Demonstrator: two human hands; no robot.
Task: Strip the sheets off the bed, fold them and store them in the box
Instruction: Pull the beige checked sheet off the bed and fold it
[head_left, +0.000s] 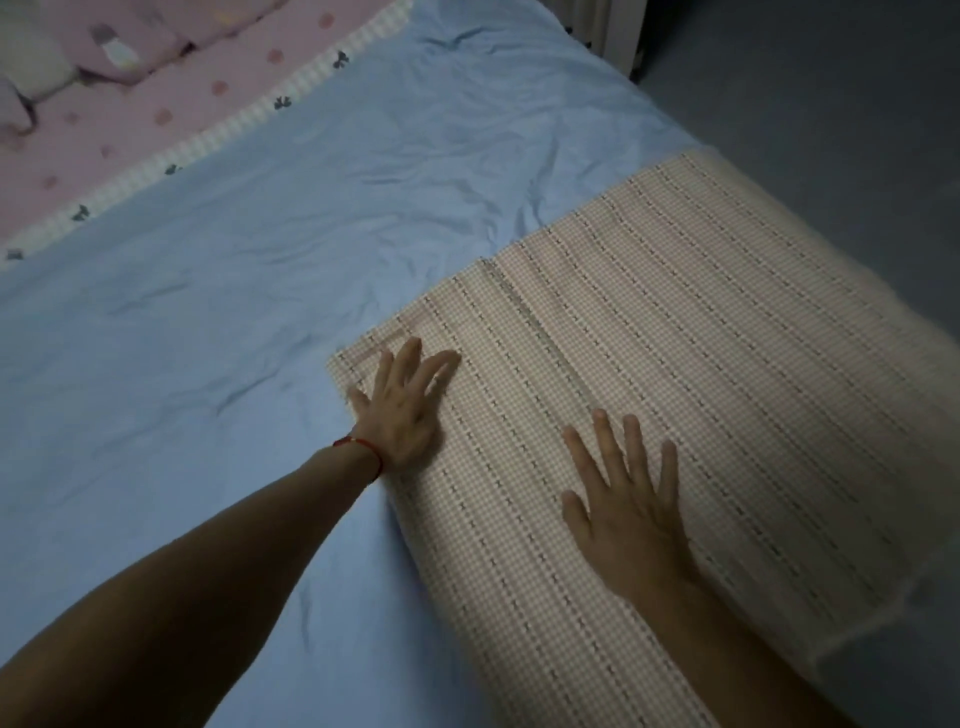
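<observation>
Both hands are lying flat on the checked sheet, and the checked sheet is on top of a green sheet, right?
Not quite. The head view shows the left hand and right hand flat on the checked sheet, but the sheet under it is blue, not green.

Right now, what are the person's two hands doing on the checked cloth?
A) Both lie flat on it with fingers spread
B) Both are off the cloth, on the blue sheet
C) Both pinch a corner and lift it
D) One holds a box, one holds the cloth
A: the left hand and the right hand both lie palm down, fingers spread, on the folded checked cloth, which rests on the blue sheet.
</observation>
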